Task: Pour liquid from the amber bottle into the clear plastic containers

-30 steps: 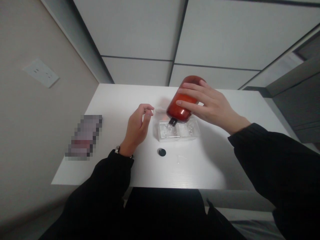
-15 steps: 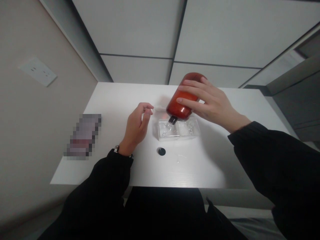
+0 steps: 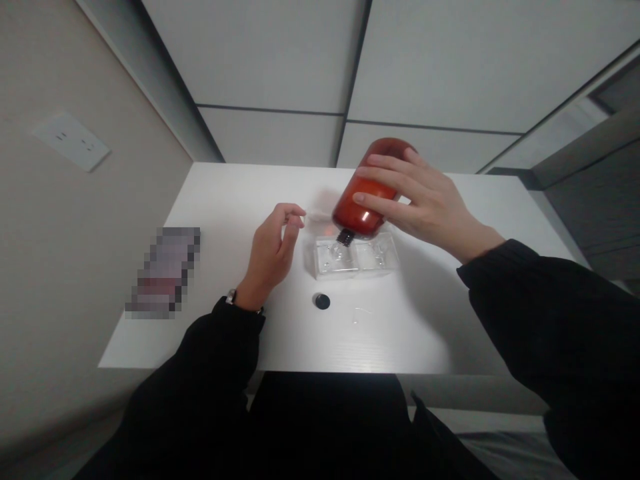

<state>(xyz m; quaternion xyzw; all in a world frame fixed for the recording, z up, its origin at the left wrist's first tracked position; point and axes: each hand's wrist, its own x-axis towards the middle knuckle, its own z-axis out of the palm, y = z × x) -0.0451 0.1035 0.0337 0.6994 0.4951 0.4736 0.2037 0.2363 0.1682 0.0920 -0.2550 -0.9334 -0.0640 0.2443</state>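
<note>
My right hand (image 3: 420, 200) is wrapped round an orange-red bottle (image 3: 369, 200), tilted with its dark ribbed neck pointing down. The neck hangs over the left compartment of a clear plastic box (image 3: 357, 272), which has two compartments with clear shapes or wrinkles inside. My left hand (image 3: 275, 243) is left of the box, thumb and forefinger curled close together. A faint clear edge, which looks like the box's raised lid (image 3: 320, 218), shows at the fingertips. In front of the box lies a round black cap (image 3: 323, 301). What comes out of the bottle, if anything, cannot be seen.
A blurred-out flat object (image 3: 164, 270) lies at the left of the white table (image 3: 310, 347). Right of the cap is a small, thin clear piece (image 3: 356, 315). White panels (image 3: 270, 137) stand behind the table, and a wall with a socket (image 3: 73, 141) is at left.
Both hands keep nearly the same pose. The bottle stays tilted over the left compartment, and the whole view has shifted slightly.
</note>
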